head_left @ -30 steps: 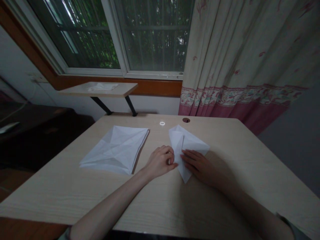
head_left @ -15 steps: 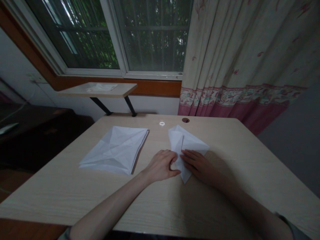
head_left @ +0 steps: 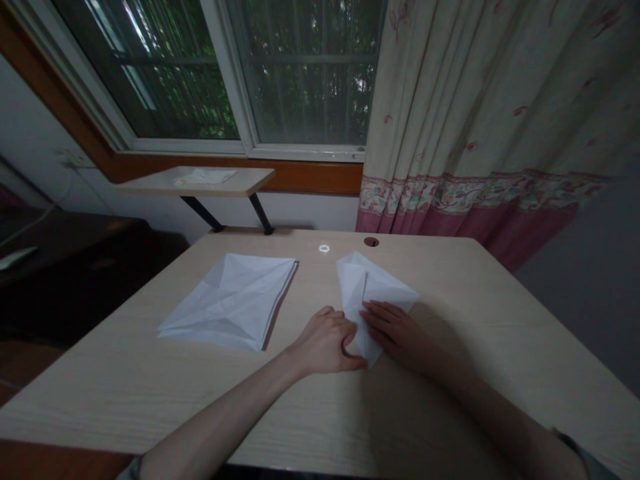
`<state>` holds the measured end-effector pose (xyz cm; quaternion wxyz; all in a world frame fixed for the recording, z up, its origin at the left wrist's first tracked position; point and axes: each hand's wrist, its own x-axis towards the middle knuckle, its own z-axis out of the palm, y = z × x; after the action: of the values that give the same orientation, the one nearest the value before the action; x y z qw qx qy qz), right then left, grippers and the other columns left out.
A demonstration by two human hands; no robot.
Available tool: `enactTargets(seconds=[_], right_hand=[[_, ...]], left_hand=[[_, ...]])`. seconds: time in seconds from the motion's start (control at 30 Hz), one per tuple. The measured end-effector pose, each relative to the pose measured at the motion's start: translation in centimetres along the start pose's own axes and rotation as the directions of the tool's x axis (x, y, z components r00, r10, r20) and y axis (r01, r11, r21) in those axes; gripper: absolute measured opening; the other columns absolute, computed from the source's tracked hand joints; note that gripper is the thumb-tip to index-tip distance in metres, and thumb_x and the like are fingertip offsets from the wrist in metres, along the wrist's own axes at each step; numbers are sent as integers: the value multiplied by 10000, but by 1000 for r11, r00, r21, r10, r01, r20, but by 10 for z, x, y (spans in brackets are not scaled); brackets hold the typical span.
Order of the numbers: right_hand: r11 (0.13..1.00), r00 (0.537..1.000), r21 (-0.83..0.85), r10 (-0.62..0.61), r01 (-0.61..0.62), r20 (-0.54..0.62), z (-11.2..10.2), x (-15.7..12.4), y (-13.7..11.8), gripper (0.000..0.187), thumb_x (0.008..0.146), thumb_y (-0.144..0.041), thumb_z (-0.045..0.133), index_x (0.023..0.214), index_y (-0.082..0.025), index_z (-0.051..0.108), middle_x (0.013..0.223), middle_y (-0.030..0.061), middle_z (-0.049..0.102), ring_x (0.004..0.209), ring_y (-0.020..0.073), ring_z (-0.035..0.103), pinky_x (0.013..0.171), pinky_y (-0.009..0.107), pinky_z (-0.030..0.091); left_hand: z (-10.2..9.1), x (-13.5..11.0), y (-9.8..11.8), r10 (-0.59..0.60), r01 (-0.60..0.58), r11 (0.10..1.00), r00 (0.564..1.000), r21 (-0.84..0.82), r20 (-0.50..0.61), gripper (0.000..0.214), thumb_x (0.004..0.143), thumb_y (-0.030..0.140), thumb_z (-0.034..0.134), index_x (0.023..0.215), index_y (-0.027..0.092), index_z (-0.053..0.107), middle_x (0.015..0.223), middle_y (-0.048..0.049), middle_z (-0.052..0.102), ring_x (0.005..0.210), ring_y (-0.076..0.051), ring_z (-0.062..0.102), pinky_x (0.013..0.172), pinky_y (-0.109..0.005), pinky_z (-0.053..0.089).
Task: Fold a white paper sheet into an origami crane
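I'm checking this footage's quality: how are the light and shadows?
Head view: dim overall, brightest through the window; head view: soft-edged shadow on the table by the right hand; head view: creases on the square paper faint but readable.

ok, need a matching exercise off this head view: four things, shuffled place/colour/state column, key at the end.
Things:
1. Folded paper
2. Paper stack
3. Curtain
4. Raised shelf

Place, colour or state:
A. Cream above, pink along the bottom
B. Partly under the right hand
C. Propped on black legs
D. Flat on the table, no hand on it

Pairs: 1-B, 2-D, 3-A, 4-C
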<state>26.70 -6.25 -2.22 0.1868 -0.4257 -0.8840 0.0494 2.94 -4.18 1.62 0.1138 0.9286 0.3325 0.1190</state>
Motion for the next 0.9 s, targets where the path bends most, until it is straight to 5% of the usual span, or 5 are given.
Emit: enactTargets(seconds=[0.33,0.57,0.9], right_hand=[[1000,1000,-15,-10,10,-17,-1,1,0,413,1022,-267,464,1425,-241,547,1475,80,543,1348,239,518,1128,481,440],[1000,999,-23,-19,18,-45,3,-1,1,423,1019,-256,467,1437,-252,532,1471,74,549,1344,240,523,1113,484,456],[999,1000,-36,-25,24,-7,0,0,2,376,1019,-246,469,1369,-223,602,1433,93,586,1336,235,530,1116,467,455]], left_hand=[[-1,-3,-3,112,-109,993,989,36,-93,449,722,568,804,800,195,566,872,-24,663,890,-238,601,815,-349,392],[1,-4,-11,37,-44,998,986,-41,-161,199,964,371,583,1035,186,575,1025,-54,673,972,-237,627,879,-364,464],[7,-3,-18,45,-52,998,985,-37,-165,163,995,255,506,1122,193,588,1107,-66,696,1030,-237,653,934,-390,500]])
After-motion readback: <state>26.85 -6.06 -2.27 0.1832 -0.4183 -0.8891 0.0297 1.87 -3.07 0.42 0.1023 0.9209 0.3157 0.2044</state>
